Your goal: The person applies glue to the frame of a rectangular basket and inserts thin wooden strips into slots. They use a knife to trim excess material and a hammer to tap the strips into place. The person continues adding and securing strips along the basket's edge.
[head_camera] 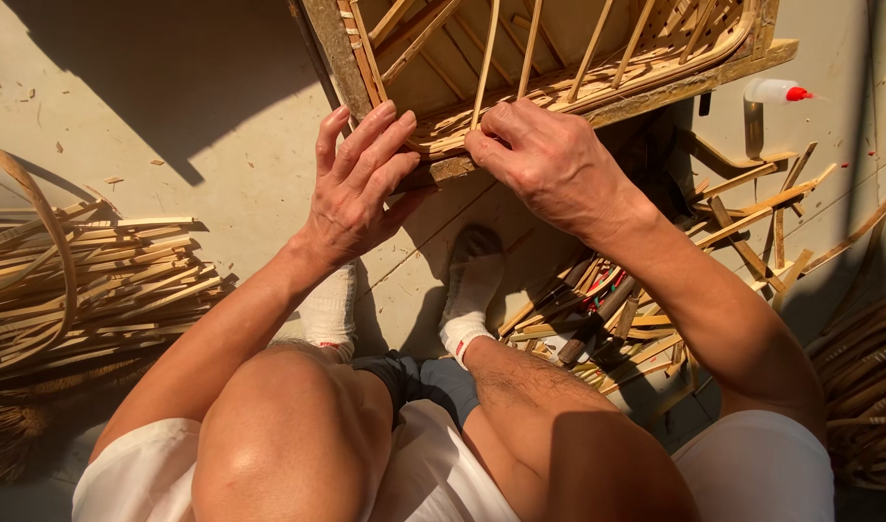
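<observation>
Pale concrete floor (221,145) in hard sunlight, flecked with shavings and crossed by long shadows. Bundle of split bamboo strips (85,280) piled at the floor's left edge, a heap of offcut sticks (752,222) and hand tools (588,309) toward the right edge, a small glue bottle with a red tip (776,92) near the far right corner. White-socked feet (467,290) planted on the floor below the work, bare knees in the foreground.

Left hand (356,184) laid flat, fingers together and extended, pressing on the near edge of the woven bamboo frame (559,87), grip not closed around anything. Right hand (549,159) knuckles up, grip pressed together with fingertips pinching the base of a thin upright strip (484,68) where it meets the woven band.

Frame standing on the floor at the far middle, just beyond the feet: rough wooden rim, tight horizontal weave along the near edge, slender pale uprights fanning away, rounded corner at the right
</observation>
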